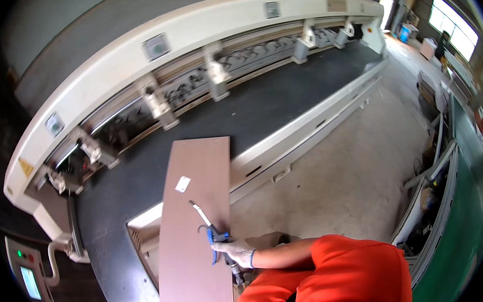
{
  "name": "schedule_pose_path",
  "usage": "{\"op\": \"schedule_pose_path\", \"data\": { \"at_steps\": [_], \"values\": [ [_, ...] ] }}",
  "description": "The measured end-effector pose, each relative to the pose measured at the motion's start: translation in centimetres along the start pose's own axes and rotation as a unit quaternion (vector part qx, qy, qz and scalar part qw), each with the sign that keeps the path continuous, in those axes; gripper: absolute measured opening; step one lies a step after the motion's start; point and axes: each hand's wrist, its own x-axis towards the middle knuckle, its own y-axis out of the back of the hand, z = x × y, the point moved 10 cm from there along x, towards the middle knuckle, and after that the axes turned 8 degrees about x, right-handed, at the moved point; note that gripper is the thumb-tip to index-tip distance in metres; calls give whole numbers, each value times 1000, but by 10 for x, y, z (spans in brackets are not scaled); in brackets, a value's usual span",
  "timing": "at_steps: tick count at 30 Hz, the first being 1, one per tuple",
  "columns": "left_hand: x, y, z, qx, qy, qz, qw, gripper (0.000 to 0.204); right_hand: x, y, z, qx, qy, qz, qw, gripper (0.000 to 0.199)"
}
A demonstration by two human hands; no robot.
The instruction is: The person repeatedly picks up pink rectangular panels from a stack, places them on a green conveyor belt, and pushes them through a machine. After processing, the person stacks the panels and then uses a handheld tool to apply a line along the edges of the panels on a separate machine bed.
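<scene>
My right hand (236, 252), in a pale work glove with a blue cuff, is closed round the grip of an air blow gun (220, 238). The gun has a blue and black body, a blue trigger and a bent silver nozzle, which points away over a long brown wood-grain panel (199, 228). At the base of the grip is a hose fitting (237, 276). A white label (183, 184) is on the panel, beyond the nozzle tip. The panel's far end rests on the machine's dark table (283, 99). My left hand does not show.
A long cream machine beam (131, 43) with several clamps spans the back. At the lower left stands a control panel (30, 275) with a lit screen. Concrete floor (323, 184) lies right of the panel. A green surface (466, 235) and a metal frame (439, 209) line the right.
</scene>
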Motion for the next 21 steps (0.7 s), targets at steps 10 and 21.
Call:
{"op": "schedule_pose_path", "data": {
  "at_steps": [10,21],
  "values": [
    [50,-397,71,68,-176,-224,956,41,-8,335,-306,148,211,215,942,40],
    [36,-857,47,173,-168,-382,892,63,-67,556,-511,370,363,248,818,20]
  ]
}}
